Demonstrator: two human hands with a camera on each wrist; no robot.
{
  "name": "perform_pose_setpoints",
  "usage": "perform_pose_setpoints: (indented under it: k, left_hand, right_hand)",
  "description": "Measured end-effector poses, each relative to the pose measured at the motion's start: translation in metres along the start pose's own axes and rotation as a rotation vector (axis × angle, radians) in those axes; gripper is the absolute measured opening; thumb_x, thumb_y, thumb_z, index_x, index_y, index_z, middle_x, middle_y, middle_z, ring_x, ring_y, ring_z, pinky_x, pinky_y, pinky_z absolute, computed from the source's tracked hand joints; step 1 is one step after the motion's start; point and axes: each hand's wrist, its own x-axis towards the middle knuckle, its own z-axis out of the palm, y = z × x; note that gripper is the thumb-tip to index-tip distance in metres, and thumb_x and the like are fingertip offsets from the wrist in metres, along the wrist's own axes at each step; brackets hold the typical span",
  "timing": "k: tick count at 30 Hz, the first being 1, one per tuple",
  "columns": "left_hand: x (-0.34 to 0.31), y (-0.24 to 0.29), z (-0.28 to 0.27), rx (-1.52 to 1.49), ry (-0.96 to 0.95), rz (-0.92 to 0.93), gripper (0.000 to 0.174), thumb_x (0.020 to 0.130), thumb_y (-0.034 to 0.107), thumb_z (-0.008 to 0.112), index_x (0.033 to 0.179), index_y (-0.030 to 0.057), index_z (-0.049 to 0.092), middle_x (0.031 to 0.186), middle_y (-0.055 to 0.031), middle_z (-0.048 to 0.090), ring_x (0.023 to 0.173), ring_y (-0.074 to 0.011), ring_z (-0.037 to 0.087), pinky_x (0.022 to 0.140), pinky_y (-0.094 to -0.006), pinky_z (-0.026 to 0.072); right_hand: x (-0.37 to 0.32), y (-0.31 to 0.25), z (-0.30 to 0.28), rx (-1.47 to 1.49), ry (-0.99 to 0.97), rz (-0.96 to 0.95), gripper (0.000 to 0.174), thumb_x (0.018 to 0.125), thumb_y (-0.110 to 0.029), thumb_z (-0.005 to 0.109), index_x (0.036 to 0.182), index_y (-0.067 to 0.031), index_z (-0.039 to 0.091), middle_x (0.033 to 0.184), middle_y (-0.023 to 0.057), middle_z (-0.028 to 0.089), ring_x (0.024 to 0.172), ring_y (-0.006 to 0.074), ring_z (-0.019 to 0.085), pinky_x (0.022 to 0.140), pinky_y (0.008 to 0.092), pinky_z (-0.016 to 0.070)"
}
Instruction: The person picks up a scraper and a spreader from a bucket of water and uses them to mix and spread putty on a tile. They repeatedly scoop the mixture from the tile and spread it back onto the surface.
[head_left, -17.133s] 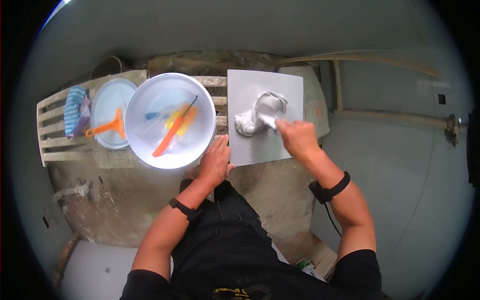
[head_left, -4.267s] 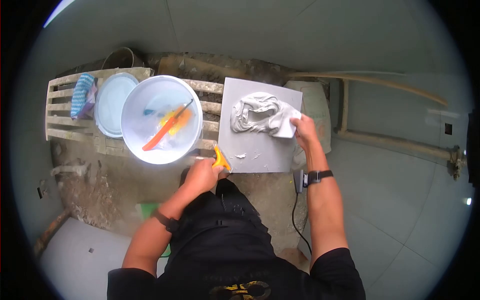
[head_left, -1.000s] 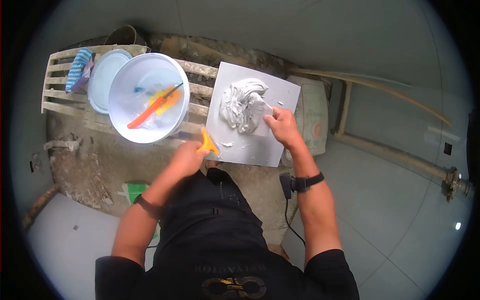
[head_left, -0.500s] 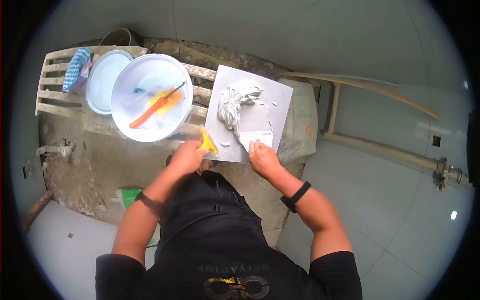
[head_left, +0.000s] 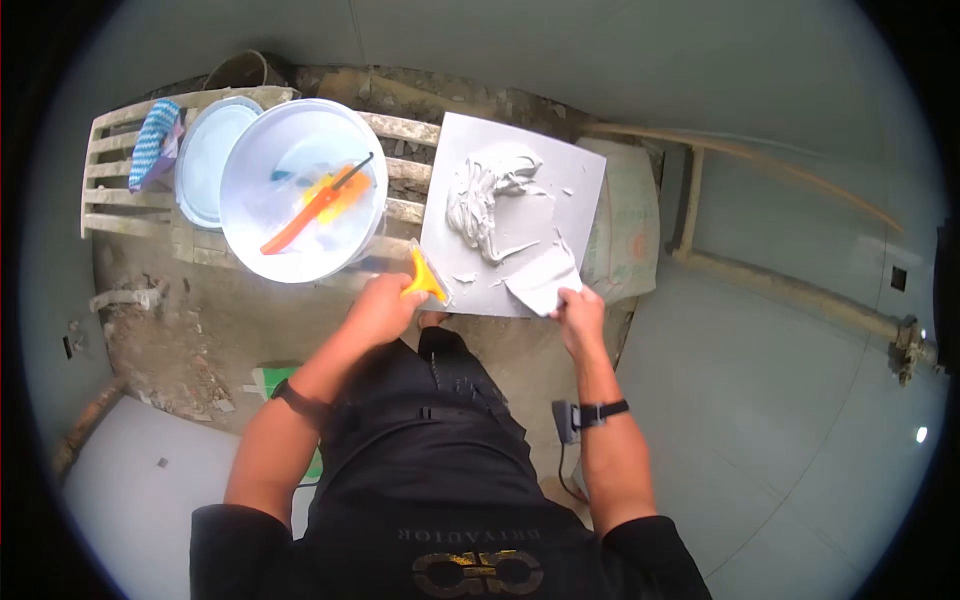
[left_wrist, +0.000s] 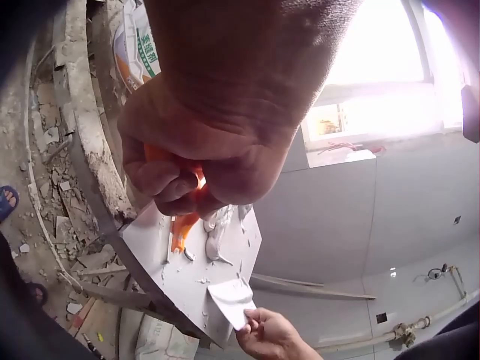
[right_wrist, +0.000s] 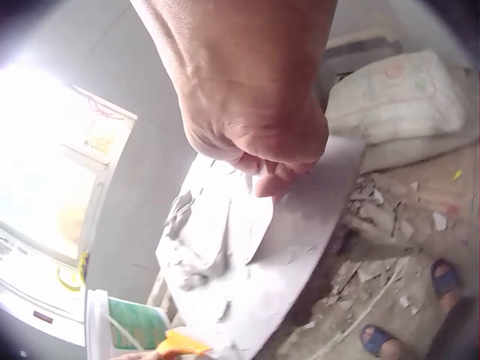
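Note:
A grey board (head_left: 578, 190) on the slatted bench carries a thick, smeared mound of whitish paste (head_left: 490, 190). My right hand (head_left: 580, 315) pinches a white flat spreader (head_left: 545, 280) by one edge, over the board's near right corner. Some paste lies by the spreader's far edge. My left hand (head_left: 382, 308) grips the handle of a yellow-orange scraper (head_left: 426, 280), whose blade overlaps the board's near left edge in the head view. In the left wrist view the curled fingers (left_wrist: 161, 176) hide most of that handle.
Left of the board stands a white bucket (head_left: 250, 200) with an orange-handled hooked tool (head_left: 300, 215) and plastic wrapping inside. Beyond it are a pale blue lid (head_left: 205, 165) and a blue-striped packet (head_left: 153, 145). A sack (head_left: 625, 225) lies right of the board; rubble (right_wrist: 375, 217) covers the floor.
Since the oldest frame, my left hand has taken up the scraper that lay on the lid, and the paste has spread. Lately the white spreader swept through the paste toward me, then right.

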Motion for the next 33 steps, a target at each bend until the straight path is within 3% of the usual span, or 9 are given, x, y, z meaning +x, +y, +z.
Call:
perform_pose_setpoints:
  k: [7,10,15,18,22,25,26,28,33]
  left_hand:
    - [0.0,0.006,-0.005,0.007,-0.047,-0.025,0.029,0.091,0.026,0.07,0.099,-0.0025,0.07,0.083,-0.0248,0.067,0.079,-0.0396,0.067,0.072,-0.0453,0.0501]
    - [0.0,0.005,-0.008,0.015,-0.052,-0.002,0.03,0.091,0.027,0.07,0.098,-0.0026,0.07,0.081,-0.0245,0.067,0.079,-0.0394,0.067,0.072,-0.0454,0.0499]
    - [0.001,0.002,-0.008,-0.014,-0.046,0.0,0.031,0.091,0.027,0.07,0.097,-0.0027,0.071,0.081,-0.0247,0.067,0.079,-0.0395,0.067,0.071,-0.0453,0.0499]
    - [-0.004,-0.003,-0.005,0.01,-0.071,-0.004,0.031,0.091,0.027,0.07,0.096,-0.0028,0.071,0.081,-0.0252,0.067,0.079,-0.0402,0.067,0.071,-0.0453,0.0499]
    - [0.001,0.005,-0.011,-0.011,-0.063,0.016,0.031,0.091,0.028,0.07,0.095,-0.0028,0.07,0.081,-0.0255,0.067,0.08,-0.041,0.067,0.072,-0.0453,0.0501]
    - [0.0,0.001,-0.01,-0.001,-0.04,0.049,0.031,0.091,0.028,0.069,0.095,-0.003,0.07,0.08,-0.0254,0.066,0.08,-0.0401,0.068,0.072,-0.0451,0.0503]
    - [0.002,-0.002,-0.007,-0.011,-0.038,0.057,0.031,0.091,0.027,0.069,0.096,-0.0037,0.07,0.078,-0.0246,0.066,0.078,-0.0386,0.068,0.071,-0.0447,0.05]
    - [0.004,0.002,-0.013,0.012,-0.098,0.02,0.031,0.091,0.026,0.069,0.096,-0.0043,0.07,0.077,-0.0236,0.066,0.077,-0.0372,0.068,0.071,-0.0441,0.0497]
    - [0.005,0.003,-0.016,0.045,-0.117,0.035,0.03,0.092,0.026,0.067,0.095,-0.0046,0.07,0.078,-0.0228,0.067,0.076,-0.0357,0.067,0.071,-0.0432,0.0495]
  right_hand:
    - [0.013,-0.111,0.094,-0.377,-0.104,-0.43,0.015,0.087,-0.004,0.06,0.095,0.0057,0.069,0.07,0.0074,0.065,0.055,0.0178,0.06,0.05,0.0343,0.047]
    - [-0.021,-0.143,0.094,-1.0,-0.017,-1.062,0.02,0.085,-0.007,0.063,0.102,-0.0001,0.069,0.064,0.0126,0.063,0.059,0.0292,0.064,0.06,0.0427,0.0522]
    - [0.003,-0.084,0.092,-1.466,-0.178,-1.46,0.026,0.075,-0.006,0.06,0.097,0.007,0.065,0.097,0.0207,0.067,0.078,0.0304,0.065,0.07,0.0396,0.0562]
    - [-0.005,-0.062,0.077,-1.623,-0.301,-1.487,0.025,0.074,-0.006,0.06,0.094,0.0093,0.064,0.087,0.0217,0.064,0.076,0.0292,0.066,0.066,0.0388,0.0564]
    - [-0.019,-0.055,0.059,-1.653,-0.45,-1.378,0.015,0.077,-0.008,0.061,0.084,0.0028,0.067,0.073,0.0188,0.064,0.071,0.032,0.066,0.06,0.0429,0.0553]
    - [-0.032,-0.09,0.029,-1.341,-0.386,-1.007,0.016,0.081,-0.006,0.06,0.091,-0.0065,0.073,0.074,0.0184,0.066,0.077,0.0393,0.064,0.064,0.0492,0.0502]
    - [-0.016,-0.082,0.009,-1.233,-0.36,-1.022,0.015,0.081,-0.009,0.064,0.092,-0.0069,0.074,0.07,0.0188,0.063,0.067,0.0361,0.063,0.062,0.0456,0.049]
    - [-0.021,-0.08,-0.014,-1.061,-0.352,-0.555,0.009,0.084,-0.009,0.064,0.085,-0.0014,0.069,0.07,0.0155,0.067,0.056,0.0311,0.059,0.058,0.0421,0.0492]
    - [-0.021,0.012,-0.051,-0.245,-0.172,-0.029,0.014,0.09,-0.01,0.067,0.083,0.0029,0.069,0.074,0.0037,0.068,0.059,0.0129,0.059,0.055,0.0284,0.046]
